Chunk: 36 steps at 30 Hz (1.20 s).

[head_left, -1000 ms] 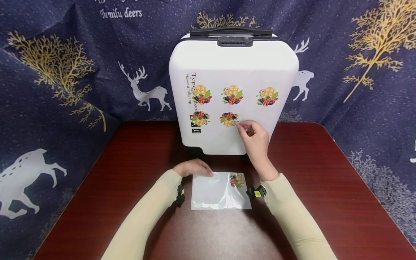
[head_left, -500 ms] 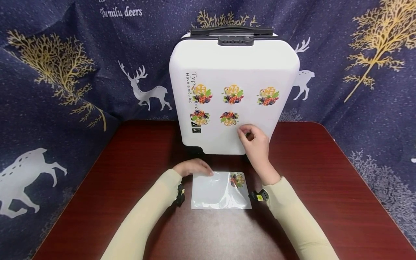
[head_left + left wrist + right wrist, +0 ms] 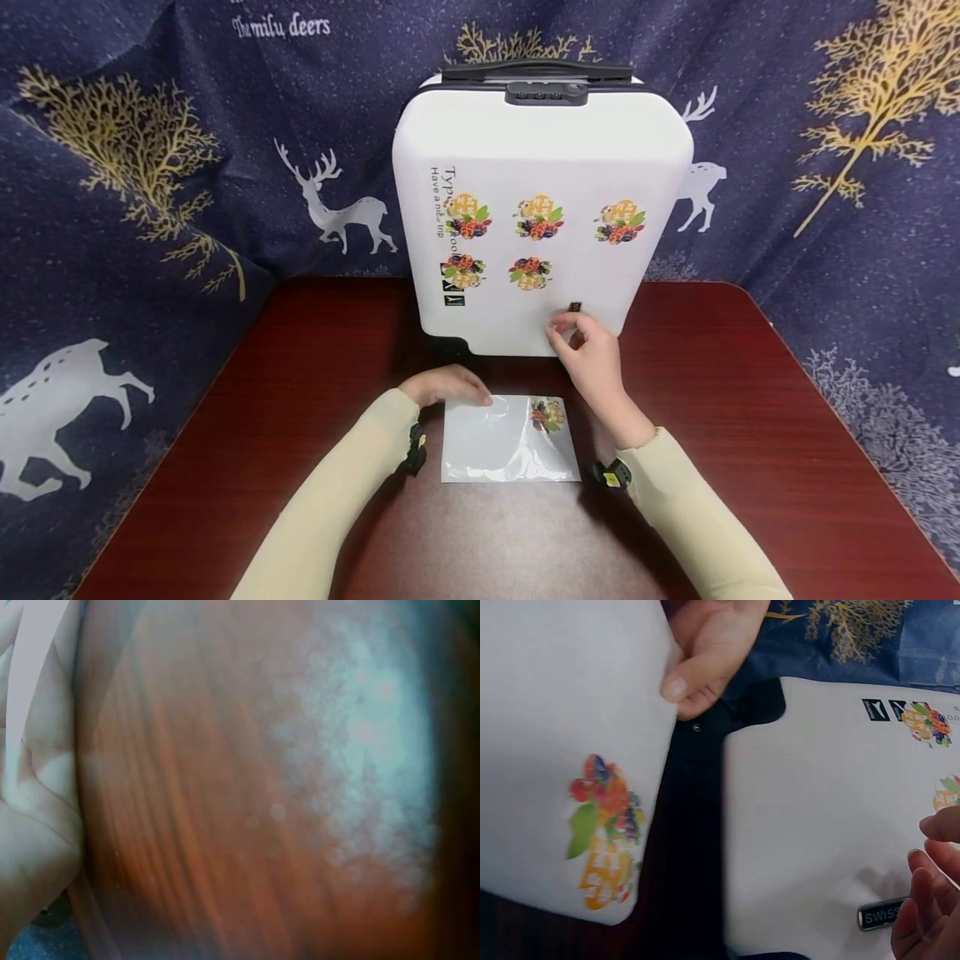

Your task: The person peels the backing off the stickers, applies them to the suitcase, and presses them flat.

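My left hand (image 3: 447,386) pinches the upper left edge of a white sticker sheet (image 3: 487,450), its thumb on top in the right wrist view. One fruit sticker (image 3: 547,415) sits at the sheet's upper right corner. My right hand (image 3: 596,362) is before the lower right of a white suitcase (image 3: 540,129), fingers loosely bent, with nothing seen between thumb and fingertips. Beside those fingers is a dark badge (image 3: 881,913) lettered "SWISS". Several fruit stickers are on the suitcase: three in an upper row, including a middle one (image 3: 539,218), and two below, including a right one (image 3: 530,273).
The suitcase stands upright at the back of a dark red wooden table (image 3: 330,333), with a black handle (image 3: 536,71) on top. Behind it hangs a dark blue cloth (image 3: 330,100) printed with white deer and golden trees.
My right hand has moved down the suitcase, away from the lower right sticker, and the dark badge has come into view above it. My left hand and the sheet have stayed in place.
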Tool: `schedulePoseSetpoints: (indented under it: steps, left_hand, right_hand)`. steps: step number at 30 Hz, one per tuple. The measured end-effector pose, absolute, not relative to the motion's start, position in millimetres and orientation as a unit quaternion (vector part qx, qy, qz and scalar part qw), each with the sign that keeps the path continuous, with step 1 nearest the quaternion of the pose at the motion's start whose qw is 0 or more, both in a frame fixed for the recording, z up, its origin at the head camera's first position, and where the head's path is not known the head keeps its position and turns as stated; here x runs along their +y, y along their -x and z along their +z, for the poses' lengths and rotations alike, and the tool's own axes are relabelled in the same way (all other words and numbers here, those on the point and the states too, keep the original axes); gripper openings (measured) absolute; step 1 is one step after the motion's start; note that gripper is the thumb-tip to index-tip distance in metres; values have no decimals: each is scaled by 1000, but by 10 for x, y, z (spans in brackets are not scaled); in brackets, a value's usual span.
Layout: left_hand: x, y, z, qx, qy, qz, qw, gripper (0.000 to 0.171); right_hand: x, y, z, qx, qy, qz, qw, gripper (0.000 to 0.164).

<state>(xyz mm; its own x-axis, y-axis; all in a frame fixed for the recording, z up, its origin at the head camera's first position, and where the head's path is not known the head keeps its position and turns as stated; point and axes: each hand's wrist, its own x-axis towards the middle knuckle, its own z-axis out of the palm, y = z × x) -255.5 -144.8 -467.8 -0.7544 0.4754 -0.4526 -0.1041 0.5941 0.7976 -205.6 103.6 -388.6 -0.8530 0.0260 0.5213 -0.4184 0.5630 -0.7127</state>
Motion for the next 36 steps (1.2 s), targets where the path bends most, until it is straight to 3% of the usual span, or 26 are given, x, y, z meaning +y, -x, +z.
schedulePoseSetpoints:
  steps: [19, 36]
  left_hand:
    - [-1445, 2562, -4690, 818, -106, 453, 338, 29]
    - [-1463, 2563, -4684, 807, -106, 466, 346, 28]
  right_hand:
    - [1200, 1952, -4176, -877, -123, 452, 106, 21]
    - [1277, 1955, -4352, -893, -152, 422, 17, 25]
